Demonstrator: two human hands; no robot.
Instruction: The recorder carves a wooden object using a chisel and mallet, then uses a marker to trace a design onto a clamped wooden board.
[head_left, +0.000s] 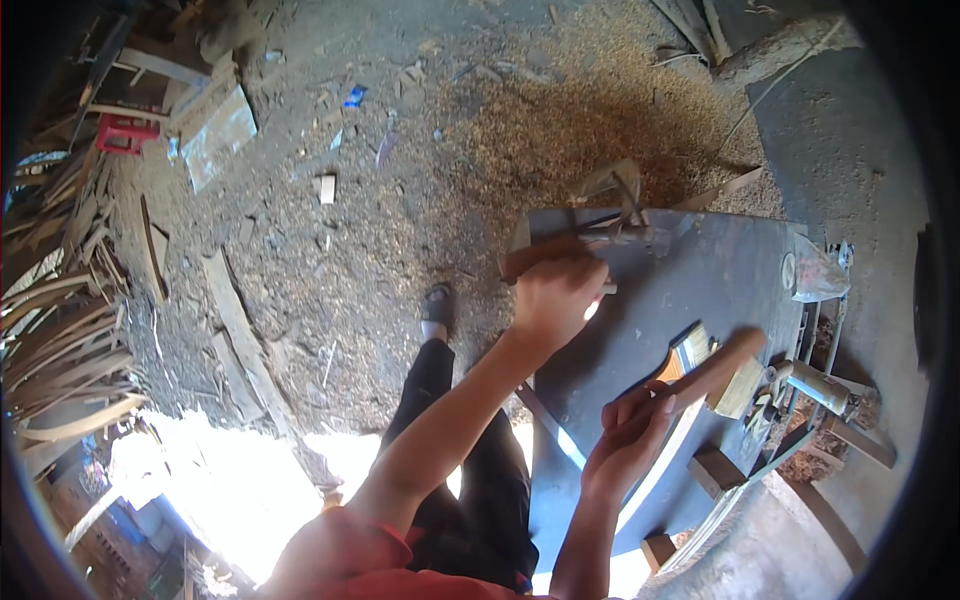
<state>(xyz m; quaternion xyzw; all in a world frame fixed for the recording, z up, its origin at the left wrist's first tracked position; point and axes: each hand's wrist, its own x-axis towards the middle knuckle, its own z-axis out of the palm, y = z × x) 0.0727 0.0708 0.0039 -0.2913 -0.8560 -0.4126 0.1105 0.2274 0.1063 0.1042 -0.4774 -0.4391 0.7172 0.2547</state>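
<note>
Head view: dark bench point(690, 265) on the person's R side; hands working over it, floor w/ sawdust point(600, 110) beyond
L hand point(560, 300): fist closed nr bench's far L corner, pale-tipped item point(609, 288) poking out on thumb side; rest of it hidden; brown wood point(540, 257) just past the knuckles, can't tell if also gripped
R hand point(630, 435): fingers & thumb wrapped round lower end of a wooden piece point(725, 362); piece slants up & R over bench, far end free
Under/near it: prob. a brush point(692, 346), bristles up-R; pale block point(735, 390) by the piece, darker block point(715, 470) nearer R edge
Risk, R side: wooden piece held at one end only; a loose grip or quick swing could knock blocks or brush about
Risk, L side: fist close to bench edge; a slip could drop the item nr the sandalled foot point(438, 305)
Containers: clear bag point(820, 272) at far R corner, contents can't be told; can-like cylinder point(818, 386) on its side off R edge, inside not visible
</note>
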